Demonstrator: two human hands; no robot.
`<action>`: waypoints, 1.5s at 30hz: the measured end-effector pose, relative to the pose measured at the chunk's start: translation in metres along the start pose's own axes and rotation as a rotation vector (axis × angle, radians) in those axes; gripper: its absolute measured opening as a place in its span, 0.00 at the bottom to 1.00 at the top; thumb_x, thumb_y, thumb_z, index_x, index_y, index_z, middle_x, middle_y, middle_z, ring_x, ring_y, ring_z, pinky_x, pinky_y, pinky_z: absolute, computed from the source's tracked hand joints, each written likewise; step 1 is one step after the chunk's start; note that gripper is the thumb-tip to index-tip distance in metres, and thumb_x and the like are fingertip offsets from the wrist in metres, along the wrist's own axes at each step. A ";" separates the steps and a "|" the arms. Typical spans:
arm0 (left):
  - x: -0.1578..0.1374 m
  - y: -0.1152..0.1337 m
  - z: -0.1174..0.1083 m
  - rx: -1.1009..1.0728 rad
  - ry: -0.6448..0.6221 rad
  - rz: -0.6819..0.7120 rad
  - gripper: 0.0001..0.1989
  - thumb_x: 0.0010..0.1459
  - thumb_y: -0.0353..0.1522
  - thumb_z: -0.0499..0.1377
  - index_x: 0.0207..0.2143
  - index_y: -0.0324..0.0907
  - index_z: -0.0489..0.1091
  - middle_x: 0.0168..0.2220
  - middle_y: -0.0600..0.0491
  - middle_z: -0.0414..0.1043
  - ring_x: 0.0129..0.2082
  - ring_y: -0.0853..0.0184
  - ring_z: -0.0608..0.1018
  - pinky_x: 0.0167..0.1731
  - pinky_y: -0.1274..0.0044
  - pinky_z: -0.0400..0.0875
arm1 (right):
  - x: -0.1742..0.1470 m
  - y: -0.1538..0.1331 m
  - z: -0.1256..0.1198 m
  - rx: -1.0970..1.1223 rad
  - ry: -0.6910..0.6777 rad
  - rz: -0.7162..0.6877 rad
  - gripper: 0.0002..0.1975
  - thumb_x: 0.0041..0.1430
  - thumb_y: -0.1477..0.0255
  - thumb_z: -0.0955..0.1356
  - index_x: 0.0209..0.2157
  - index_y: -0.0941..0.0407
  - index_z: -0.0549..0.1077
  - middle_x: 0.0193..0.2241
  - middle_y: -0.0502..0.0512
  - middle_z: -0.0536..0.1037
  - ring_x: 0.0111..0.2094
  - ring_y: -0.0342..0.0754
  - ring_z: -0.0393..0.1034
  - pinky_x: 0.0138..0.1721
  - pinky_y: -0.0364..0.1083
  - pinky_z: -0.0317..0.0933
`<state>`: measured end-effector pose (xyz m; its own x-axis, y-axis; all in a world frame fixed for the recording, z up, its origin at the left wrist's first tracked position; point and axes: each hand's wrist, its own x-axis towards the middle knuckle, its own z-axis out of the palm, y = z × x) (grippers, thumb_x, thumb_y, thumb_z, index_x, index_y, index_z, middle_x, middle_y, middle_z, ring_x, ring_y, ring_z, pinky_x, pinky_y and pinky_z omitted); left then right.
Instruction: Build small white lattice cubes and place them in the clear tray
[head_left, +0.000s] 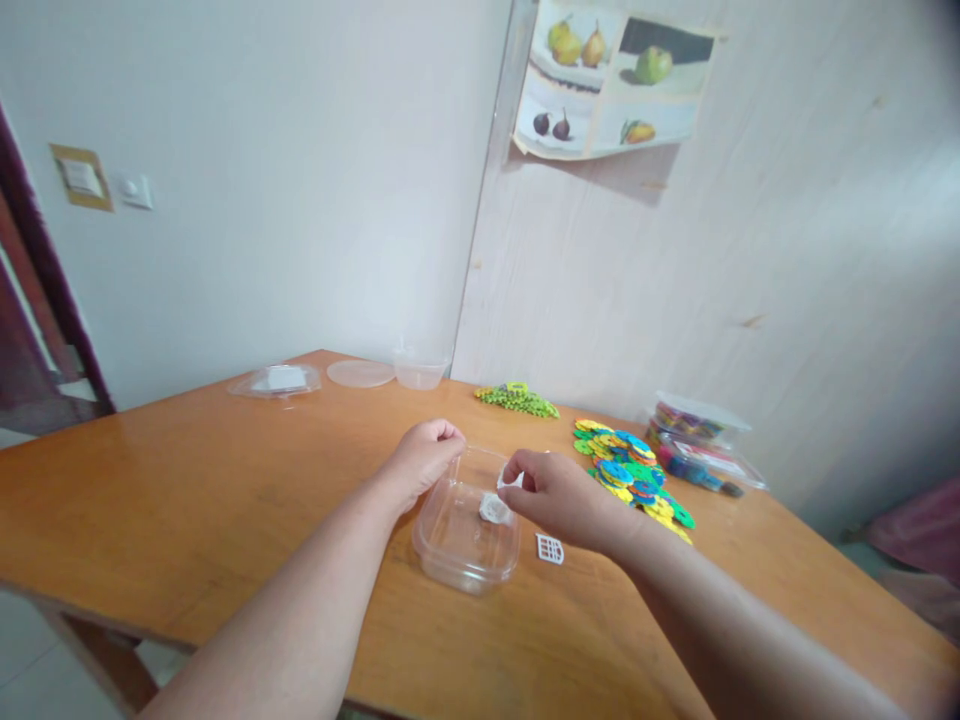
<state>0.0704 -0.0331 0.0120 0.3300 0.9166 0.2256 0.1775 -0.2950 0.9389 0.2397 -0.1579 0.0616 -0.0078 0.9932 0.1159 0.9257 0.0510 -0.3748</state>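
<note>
A clear plastic container (465,550) stands on the wooden table in front of me. My left hand (429,458) is closed at its far left rim, thumb and fingers pinched together there. Inside lies a small whitish round piece (494,508). Over the container's right side, my right hand (555,492) is closed in a pinch on a small white piece (510,478), mostly covered by the fingers. On the table just right of the container is a white lattice piece (550,548) with square openings.
Yellow, green and blue discs (637,475) are heaped to the right, with filled clear boxes (701,445) behind them. Green pieces (517,400) lie at the back. Farther left are a translucent tub (420,373), a round lid (361,374) and a clear lid (277,380).
</note>
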 end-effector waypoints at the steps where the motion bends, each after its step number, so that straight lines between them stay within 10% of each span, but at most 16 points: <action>1: 0.000 0.000 0.000 0.016 0.000 0.003 0.07 0.45 0.34 0.57 0.28 0.41 0.71 0.23 0.56 0.70 0.26 0.67 0.70 0.26 0.77 0.59 | 0.001 -0.002 -0.004 -0.049 0.009 -0.026 0.08 0.57 0.67 0.65 0.37 0.52 0.74 0.28 0.49 0.75 0.27 0.43 0.66 0.26 0.42 0.51; 11: -0.002 0.004 0.000 0.058 -0.013 0.023 0.07 0.45 0.32 0.56 0.29 0.41 0.72 0.25 0.54 0.72 0.28 0.64 0.72 0.27 0.75 0.61 | 0.015 -0.033 -0.013 -0.525 -0.162 -0.338 0.14 0.49 0.64 0.70 0.40 0.50 0.76 0.38 0.56 0.75 0.42 0.55 0.67 0.41 0.50 0.54; 45: -0.006 0.009 0.000 0.104 -0.040 0.042 0.09 0.46 0.31 0.55 0.30 0.40 0.72 0.25 0.55 0.71 0.26 0.68 0.70 0.26 0.78 0.61 | 0.019 -0.032 -0.006 -0.608 -0.056 -0.268 0.09 0.52 0.72 0.64 0.32 0.52 0.75 0.31 0.53 0.79 0.33 0.50 0.70 0.33 0.47 0.50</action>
<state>0.0706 -0.0413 0.0194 0.3754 0.8919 0.2521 0.2571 -0.3615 0.8962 0.2117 -0.1410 0.0813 -0.2719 0.9591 0.0790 0.9372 0.2453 0.2478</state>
